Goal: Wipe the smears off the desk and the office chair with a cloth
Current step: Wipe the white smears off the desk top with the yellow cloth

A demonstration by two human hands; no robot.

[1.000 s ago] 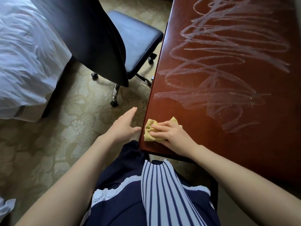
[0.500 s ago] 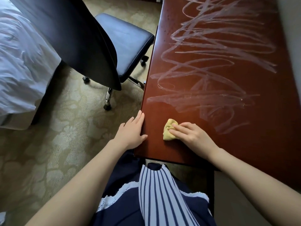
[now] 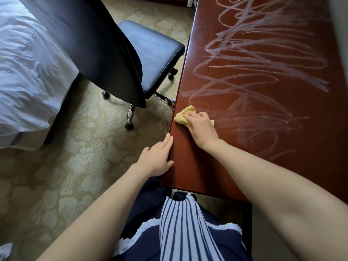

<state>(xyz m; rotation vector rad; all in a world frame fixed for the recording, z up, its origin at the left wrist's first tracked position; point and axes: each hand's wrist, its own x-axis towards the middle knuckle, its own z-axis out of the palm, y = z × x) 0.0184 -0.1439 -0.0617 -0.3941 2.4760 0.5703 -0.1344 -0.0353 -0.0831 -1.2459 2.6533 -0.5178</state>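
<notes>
The dark red wooden desk (image 3: 235,162) runs along the right, its top covered with pale scribbled smears (image 3: 263,59). My right hand (image 3: 201,127) presses a crumpled yellow cloth (image 3: 182,115) onto the desk near its left edge, at the near end of the smears. My left hand (image 3: 157,159) rests flat against the desk's left edge, fingers together, holding nothing. The black office chair (image 3: 150,51) stands left of the desk, its tall backrest turned toward me.
A bed with white bedding (image 3: 24,72) fills the upper left. Patterned beige carpet (image 3: 66,166) lies between bed, chair and desk. The chair's chrome legs and castors (image 3: 130,117) reach close to the desk's edge.
My right hand slid the cloth away from me along the desk's left edge, into the near end of the smears. My left hand came to rest on the desk edge.
</notes>
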